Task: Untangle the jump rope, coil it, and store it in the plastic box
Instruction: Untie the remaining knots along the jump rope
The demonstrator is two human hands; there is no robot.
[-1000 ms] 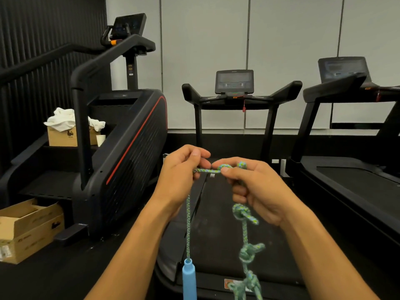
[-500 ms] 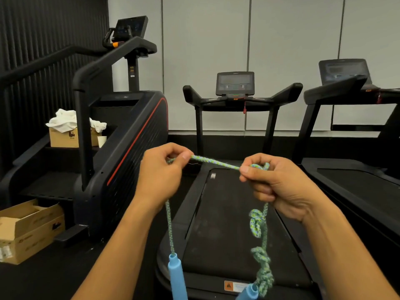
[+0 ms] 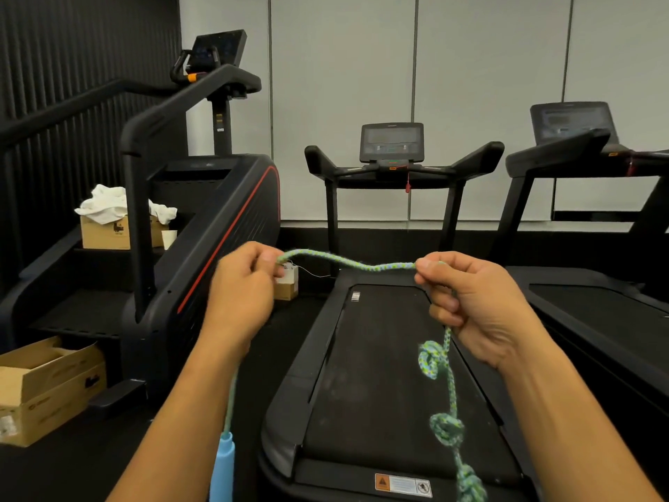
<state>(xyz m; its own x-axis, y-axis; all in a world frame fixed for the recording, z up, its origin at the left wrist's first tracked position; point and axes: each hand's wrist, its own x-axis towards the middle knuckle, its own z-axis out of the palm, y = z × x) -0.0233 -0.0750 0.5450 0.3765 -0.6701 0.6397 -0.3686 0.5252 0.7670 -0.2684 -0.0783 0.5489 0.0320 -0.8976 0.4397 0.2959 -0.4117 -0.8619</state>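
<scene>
above the near end of a treadmill [image 3: 380,375], a green-and-blue rope [image 3: 347,261] is stretching in a slack, wavy line between two raised hands. the left hand [image 3: 240,295] is pinching it between thumb and curled fingers at its left end; from under that hand the rope is dropping straight down to a light blue handle [image 3: 222,465] hanging at the bottom edge of the view, beside the left forearm. the right hand [image 3: 474,306] is gripping the other end of the span, thumb on top and fingers curled round the cord. below that hand the rope is hanging down over the belt with three knots along it: one [image 3: 432,358] just under the hand, a second [image 3: 447,431] lower, and a third [image 3: 470,483] near the bottom edge.

the treadmill is standing square ahead, its console [image 3: 391,142] dark, with a red cord dangling beneath it. a second treadmill [image 3: 593,291] is sitting to the right. to the left a black stair machine [image 3: 217,219] with a red stripe is rising, its screen up high. on its steps a cardboard box [image 3: 105,231] is holding white cloth [image 3: 108,204], with a paper cup [image 3: 169,239] just beside it. on the floor at far left an open carton [image 3: 47,389] is lying. a small box [image 3: 287,288] is sitting on the floor behind the left hand. pale wall panels are running behind the machines.
</scene>
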